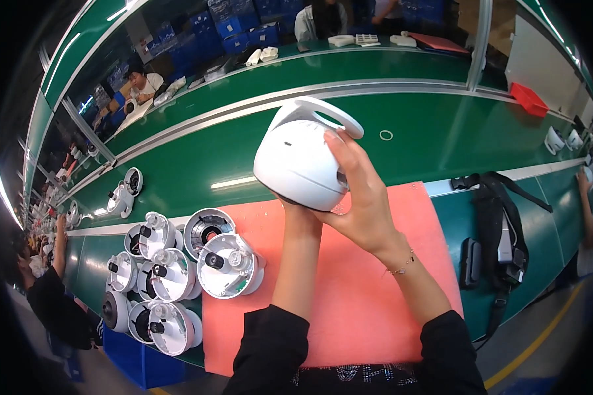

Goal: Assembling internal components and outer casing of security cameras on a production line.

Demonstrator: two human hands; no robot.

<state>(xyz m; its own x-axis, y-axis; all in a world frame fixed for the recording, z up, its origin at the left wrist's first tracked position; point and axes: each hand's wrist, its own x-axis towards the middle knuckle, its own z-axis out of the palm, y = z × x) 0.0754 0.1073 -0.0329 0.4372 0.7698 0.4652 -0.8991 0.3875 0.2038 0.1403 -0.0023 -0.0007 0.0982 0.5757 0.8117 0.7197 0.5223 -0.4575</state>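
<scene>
far left: a co-worker's dark sleeve reaches up along the green bench, near more white units ranged along its edge.
stacked parts: a cluster of open white housings lies on its sides at the left edge of the pink foam mat, round openings facing the camera, black fittings showing inside; the nearest housing overlaps the mat's corner.
left hand: the left hand comes up from below the white domed unit and is mostly hidden by it (how far the fingers are closed cannot be told from this view), though it appears to prop the shell from underneath.
held unit: the white domed unit is raised above the mat, tilted, its looped handle pointing up and to the right, clear of the bench surface.
right hand: the right hand wraps the unit's right side, fingers curled firmly onto the shell just under the handle; a thin bracelet sits at the wrist.
right of the mat: a black strap harness with a small device lies on the bench, well apart from the hands.
background: a small white ring lies on the conveyor, and a red tray lies at the far right.
</scene>
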